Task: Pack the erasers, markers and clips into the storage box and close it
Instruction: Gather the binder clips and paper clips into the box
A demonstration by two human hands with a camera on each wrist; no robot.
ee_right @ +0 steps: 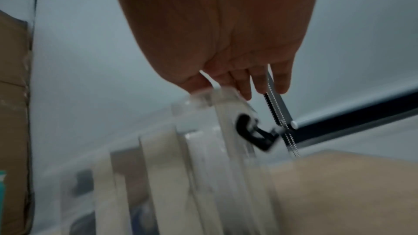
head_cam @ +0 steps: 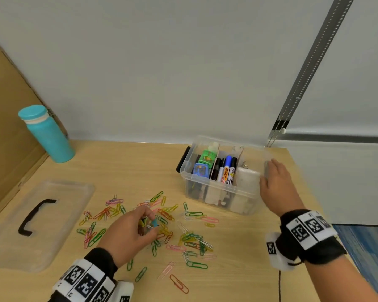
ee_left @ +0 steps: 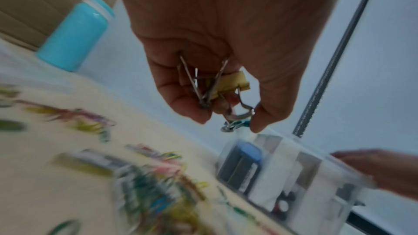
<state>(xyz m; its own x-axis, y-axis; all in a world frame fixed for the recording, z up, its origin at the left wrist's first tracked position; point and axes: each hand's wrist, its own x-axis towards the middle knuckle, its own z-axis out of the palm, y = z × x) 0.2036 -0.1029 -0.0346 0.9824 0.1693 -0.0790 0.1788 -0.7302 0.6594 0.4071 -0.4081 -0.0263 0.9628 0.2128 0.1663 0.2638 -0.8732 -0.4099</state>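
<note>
A clear storage box (head_cam: 244,194) stands open at the table's back right, with markers (head_cam: 226,168), a green eraser (head_cam: 208,156) and a blue one (head_cam: 200,170) in its compartments. My right hand (head_cam: 273,182) rests with straight fingers against the box's right end (ee_right: 222,96). My left hand (head_cam: 140,225) hovers over a spread of coloured paper clips (head_cam: 162,223) and grips several binder clips (ee_left: 226,92), one yellow, one teal. The clear lid (head_cam: 37,221) with a black handle lies at the left.
A teal bottle (head_cam: 47,135) stands at the back left beside a cardboard panel (head_cam: 4,127). A blind's bead chain (head_cam: 297,101) hangs behind the box. The table's right edge (head_cam: 327,214) runs just beyond my right hand.
</note>
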